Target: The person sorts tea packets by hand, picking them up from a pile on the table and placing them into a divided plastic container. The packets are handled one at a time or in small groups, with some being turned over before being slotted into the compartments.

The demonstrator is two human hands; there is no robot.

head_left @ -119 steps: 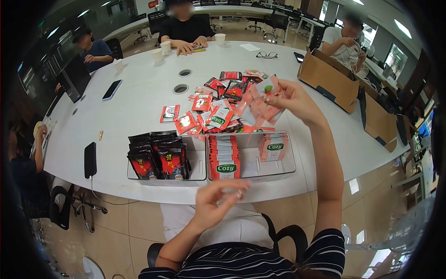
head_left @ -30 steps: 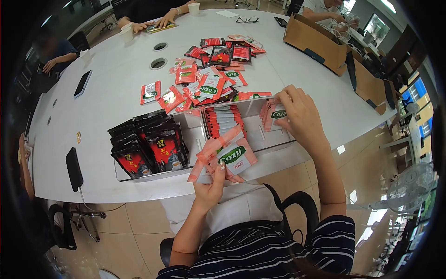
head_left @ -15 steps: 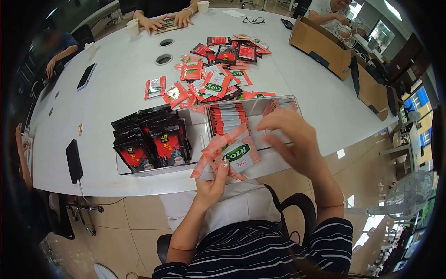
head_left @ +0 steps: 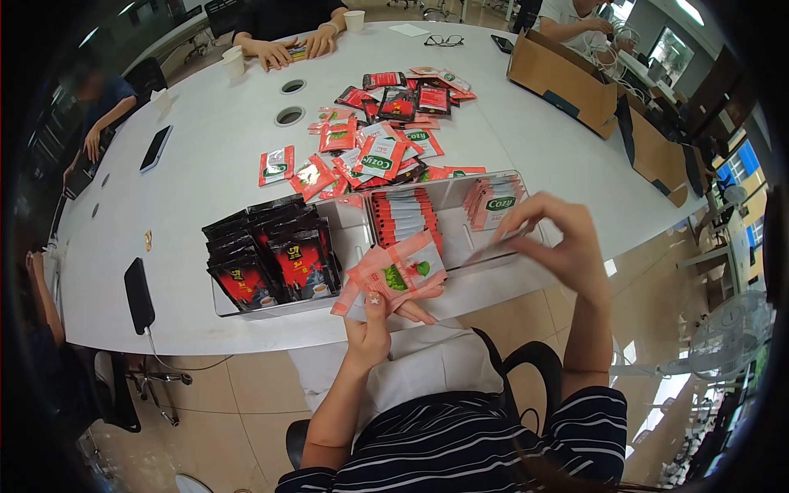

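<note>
My left hand (head_left: 371,333) grips a small fan of pink-and-white Cozy tea sachets (head_left: 396,269) in front of the clear organizer tray (head_left: 349,234). Over the tray's right compartment, my right hand (head_left: 563,242) pinches a single tea sachet (head_left: 493,249), seen nearly edge-on and blurred. Pink tea sachets (head_left: 491,205) stand at the back of that compartment, one with its Cozy label showing. A tight row of sachets (head_left: 404,215) fills the middle compartment. Black-and-red coffee sachets (head_left: 300,261) stand upright in the tray's left part.
Behind the tray spreads a loose pile of tea and coffee sachets (head_left: 382,156). Phones (head_left: 138,296), paper cups (head_left: 233,62), glasses (head_left: 445,40) and a cardboard box (head_left: 567,82) lie around the table. Other people sit across it, one with hands (head_left: 300,51) on a small stack.
A Cozy sachet has left the front of the fan in my left hand, where another sachet now shows. My right hand has moved slightly right and down, pinching a sachet.
</note>
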